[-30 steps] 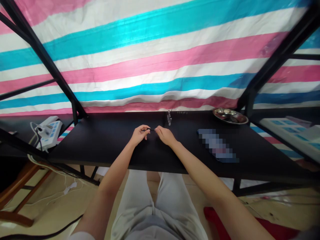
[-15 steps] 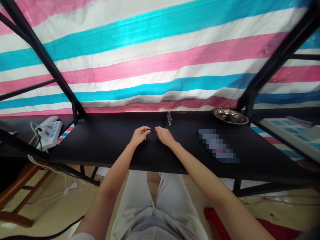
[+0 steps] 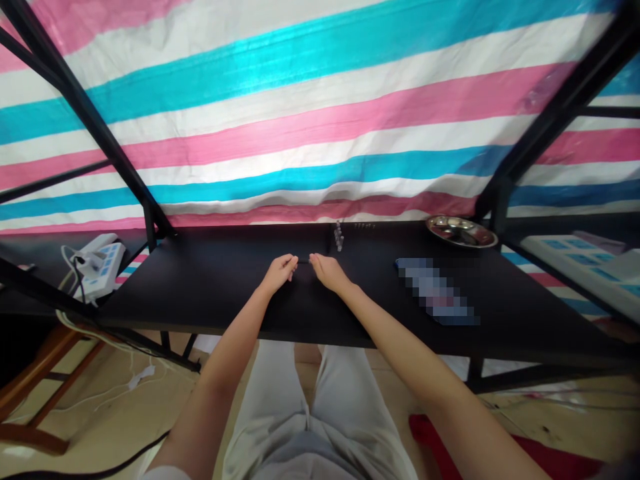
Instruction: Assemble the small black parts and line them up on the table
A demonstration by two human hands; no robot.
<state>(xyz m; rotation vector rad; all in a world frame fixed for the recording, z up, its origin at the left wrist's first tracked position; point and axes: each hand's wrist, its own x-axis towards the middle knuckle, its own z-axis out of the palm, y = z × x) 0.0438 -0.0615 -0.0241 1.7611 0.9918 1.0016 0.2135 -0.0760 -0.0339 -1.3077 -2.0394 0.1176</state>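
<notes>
Since the frame half a second ago, the fingers of the left hand [image 3: 281, 272] have drawn in closer together, while the right hand [image 3: 327, 270] and the things around have stayed almost in place.

Behind everything hangs a blue, white and pink striped plastic sheet [image 3: 300, 133]; before it stands a long, flat black bench [image 3: 200, 287]. On its right half lie a blue, elongated pixelated item [image 3: 437, 292] and, farther back, a round, shiny silver metal plate [image 3: 460, 231], both apart from the hands. A line of small, greyish, upright pieces [image 3: 339, 239] stands beyond the right hand, with a row of tiny pieces [image 3: 365, 226] near the back edge.

Smallest in hand is a thin, dark, rod-like piece [image 3: 304, 261], spanning the gap between both hands, each apparently pinched on one end. The handling looks unfinished: it has not been set down. Whether its parts are joined, or how many pieces are done, I cannot tell.
</notes>
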